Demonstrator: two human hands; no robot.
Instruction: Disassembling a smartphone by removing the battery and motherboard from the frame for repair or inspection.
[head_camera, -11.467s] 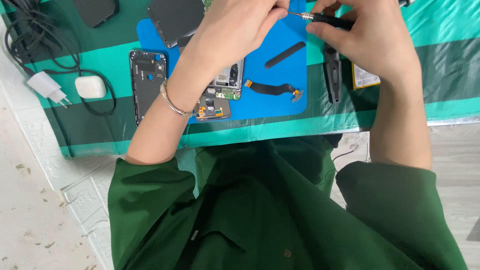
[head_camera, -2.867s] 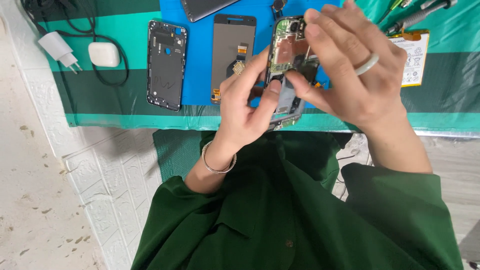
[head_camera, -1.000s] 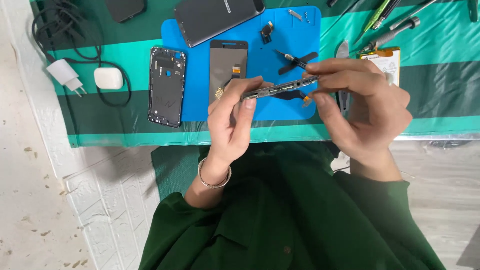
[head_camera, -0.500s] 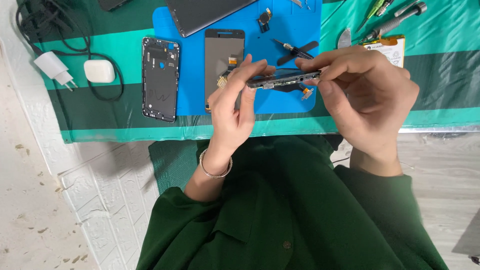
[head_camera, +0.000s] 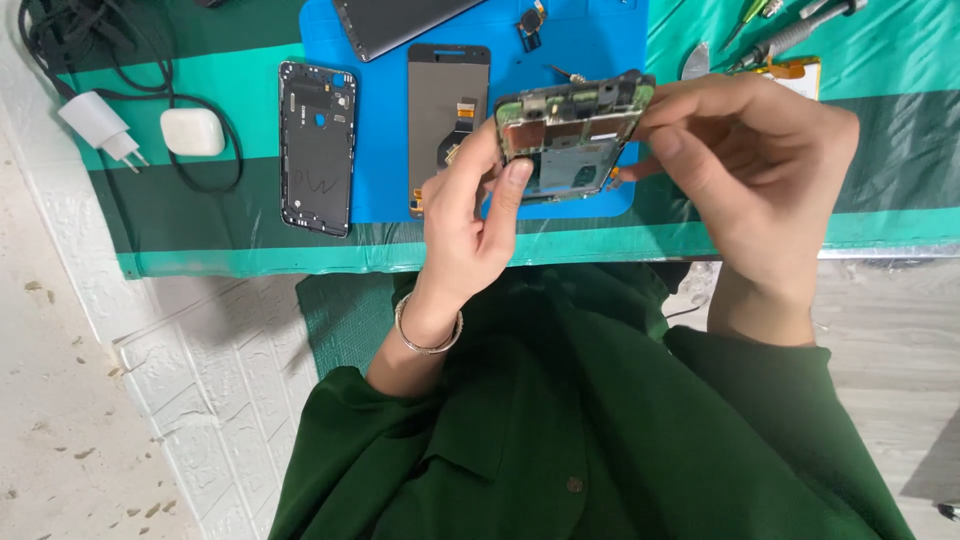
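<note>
Phone frame (head_camera: 572, 135), its circuit boards and components exposed, is held up between both hands above the near edge of a blue work mat (head_camera: 610, 40). The left hand (head_camera: 470, 220) is closed on the frame's left and lower edge, thumb laid against its face, while the right hand (head_camera: 760, 165) is clasped on the frame's right upper corner with its fingertips. A silver bracelet (head_camera: 428, 335) is worn on the left wrist. On the mat behind the frame, a detached screen panel (head_camera: 447, 100) is laid flat; a black back cover (head_camera: 317, 145) is set just beside the mat on a green striped cloth (head_camera: 200, 225). A white charger plug (head_camera: 97, 125) and a white earbud case (head_camera: 192, 131) are seen well to the left.
</note>
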